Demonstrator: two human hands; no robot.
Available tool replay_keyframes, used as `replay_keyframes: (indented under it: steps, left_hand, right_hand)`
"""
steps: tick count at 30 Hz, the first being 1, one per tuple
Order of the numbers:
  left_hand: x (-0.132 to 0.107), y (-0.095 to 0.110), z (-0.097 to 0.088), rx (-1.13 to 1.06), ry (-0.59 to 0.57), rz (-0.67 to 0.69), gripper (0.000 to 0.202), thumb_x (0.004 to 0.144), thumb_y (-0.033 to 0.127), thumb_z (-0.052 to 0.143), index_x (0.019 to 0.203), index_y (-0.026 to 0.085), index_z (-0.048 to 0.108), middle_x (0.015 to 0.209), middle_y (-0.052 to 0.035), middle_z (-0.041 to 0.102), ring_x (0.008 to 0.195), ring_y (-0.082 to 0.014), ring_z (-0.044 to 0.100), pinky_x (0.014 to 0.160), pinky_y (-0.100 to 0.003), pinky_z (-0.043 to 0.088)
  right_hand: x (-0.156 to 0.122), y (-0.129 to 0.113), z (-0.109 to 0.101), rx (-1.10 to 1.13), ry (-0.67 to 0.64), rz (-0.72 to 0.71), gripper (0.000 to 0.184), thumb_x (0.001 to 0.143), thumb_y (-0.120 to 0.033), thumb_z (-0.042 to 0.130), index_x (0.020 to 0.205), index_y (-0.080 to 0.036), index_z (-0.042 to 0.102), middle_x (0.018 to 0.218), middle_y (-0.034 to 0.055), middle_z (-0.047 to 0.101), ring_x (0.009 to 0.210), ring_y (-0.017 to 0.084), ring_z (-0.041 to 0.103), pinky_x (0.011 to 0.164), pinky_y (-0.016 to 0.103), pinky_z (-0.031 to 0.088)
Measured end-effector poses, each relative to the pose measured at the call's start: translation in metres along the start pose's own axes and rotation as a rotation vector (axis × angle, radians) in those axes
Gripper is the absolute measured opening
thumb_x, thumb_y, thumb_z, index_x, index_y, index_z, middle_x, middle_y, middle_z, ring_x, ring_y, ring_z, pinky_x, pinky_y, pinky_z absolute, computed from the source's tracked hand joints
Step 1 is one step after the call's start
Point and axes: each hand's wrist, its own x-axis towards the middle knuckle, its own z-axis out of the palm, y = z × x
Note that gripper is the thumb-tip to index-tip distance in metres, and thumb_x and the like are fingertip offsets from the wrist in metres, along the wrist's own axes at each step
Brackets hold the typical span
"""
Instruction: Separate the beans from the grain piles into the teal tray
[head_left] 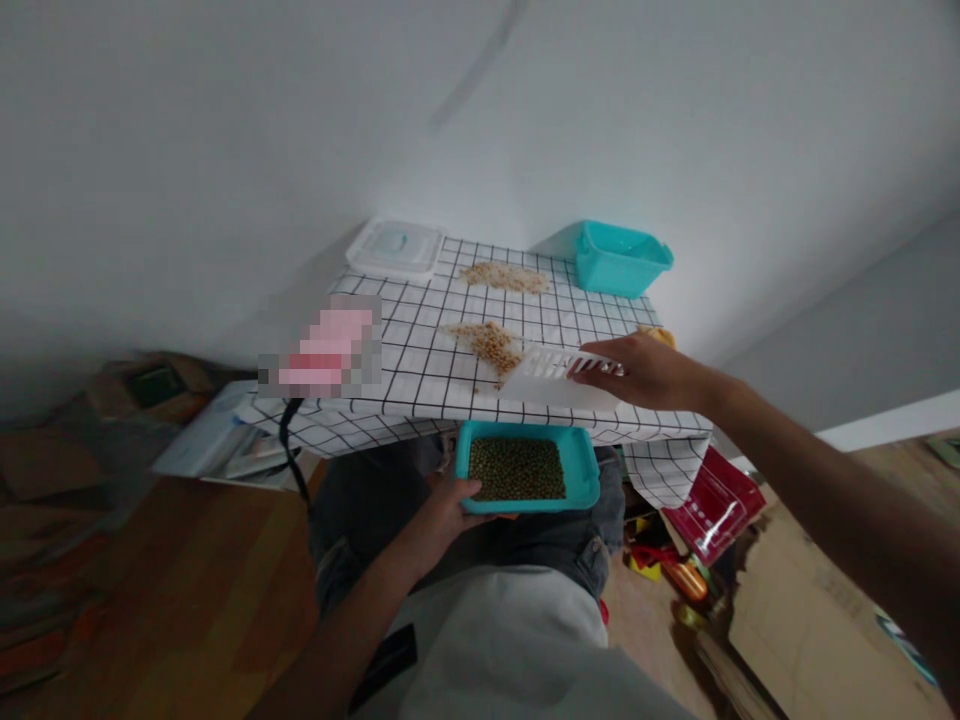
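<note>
My left hand [444, 505] grips the left edge of a teal tray [585, 475] filled with green beans [517, 468], held just below the near edge of the table. My right hand [637, 370] is closed on a white slotted scoop [544, 372] that lies on the checked tablecloth [420, 360], its edge against a pile of tan grains [489, 342]. A second pile of tan grains [504, 277] lies farther back.
An empty teal tub [621, 258] stands at the back right of the table, a clear lidded box [394, 246] at the back left. A blurred pink patch [322, 350] sits on the left edge. A red packet [712, 505], cardboard and clutter lie on the floor.
</note>
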Motion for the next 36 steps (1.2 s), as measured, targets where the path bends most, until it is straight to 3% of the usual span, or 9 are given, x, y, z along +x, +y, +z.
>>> replay_keyframes:
  steps: [4,11,16,24,31,36]
  left_hand:
    - [-0.002,-0.001,-0.005,-0.012,-0.016,0.009,0.053,0.089,0.029,0.056,0.141,0.024,0.048,0.137,-0.011,0.062,0.124,-0.0334,0.057,0.099,-0.052,0.05]
    - [-0.008,0.005,-0.007,0.031,-0.013,0.024,0.054,0.09,0.029,0.055,0.143,0.026,0.043,0.136,-0.0106,0.062,0.127,-0.031,0.055,0.099,-0.05,0.049]
    - [-0.013,0.007,-0.007,0.029,0.007,0.021,0.057,0.089,0.03,0.057,0.144,0.027,0.042,0.135,-0.0103,0.062,0.125,-0.0306,0.057,0.099,-0.051,0.049]
    - [-0.019,0.01,-0.018,0.013,0.039,0.032,0.057,0.089,0.029,0.057,0.144,0.027,0.042,0.135,-0.0098,0.062,0.124,-0.0311,0.057,0.1,-0.052,0.049]
    - [-0.026,0.02,-0.023,0.022,0.1,0.055,0.052,0.087,0.028,0.059,0.138,0.025,0.049,0.134,-0.0089,0.063,0.125,-0.0318,0.056,0.101,-0.051,0.049]
    - [-0.031,0.024,-0.026,-0.031,0.161,0.069,0.066,0.082,0.025,0.061,0.145,0.029,0.041,0.139,-0.009,0.06,0.127,-0.033,0.055,0.103,-0.054,0.047]
  right_hand:
    - [0.008,0.011,-0.008,-0.052,0.136,0.108,0.031,0.093,-0.047,0.049,0.097,-0.022,0.066,0.081,0.0033,0.068,0.068,0.016,0.059,0.062,0.029,0.039]
    - [0.034,0.004,0.011,0.054,-0.073,-0.063,0.031,0.094,-0.046,0.046,0.091,-0.02,0.064,0.075,0.0031,0.066,0.066,0.015,0.057,0.06,0.028,0.038]
    - [0.065,0.01,0.012,0.041,-0.086,-0.099,0.028,0.092,-0.043,0.05,0.091,-0.019,0.064,0.083,0.0049,0.069,0.071,0.016,0.058,0.064,0.029,0.039]
    - [0.112,0.043,0.006,-0.016,-0.035,-0.035,0.027,0.087,-0.043,0.058,0.091,-0.018,0.066,0.083,0.006,0.071,0.071,0.017,0.059,0.062,0.029,0.041]
    - [0.138,0.059,-0.022,-0.002,-0.102,0.026,0.03,0.084,-0.047,0.063,0.098,-0.021,0.07,0.087,0.0036,0.072,0.076,0.019,0.064,0.064,0.031,0.046]
    - [0.18,0.061,-0.042,-0.048,-0.061,0.021,0.031,0.082,-0.043,0.066,0.103,-0.02,0.071,0.089,0.0031,0.073,0.08,0.021,0.065,0.068,0.032,0.047]
